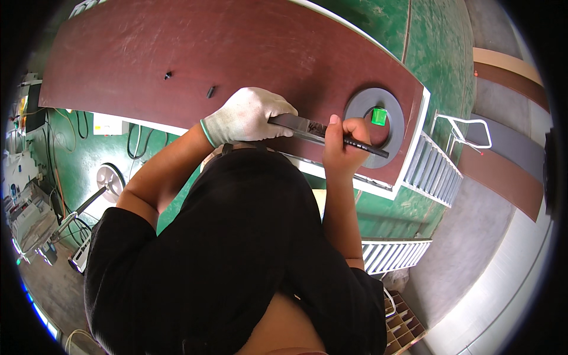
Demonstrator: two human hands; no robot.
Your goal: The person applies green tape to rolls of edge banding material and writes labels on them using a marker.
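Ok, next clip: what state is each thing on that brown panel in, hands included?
Left hand, gloved: pressing a dark flat bar onto the brown panel.
Right hand, bare: gripping a black pen, tip on the grey ring.
Grey ring: flat on the panel.
Green block: inside the ring.
Two small dark bits: loose, untouched.

Near your grip you have one dark metal bar (299, 126), one black marker (364, 145), one grey ring (375, 126), one green block (378, 116), two small black screws (210, 92).
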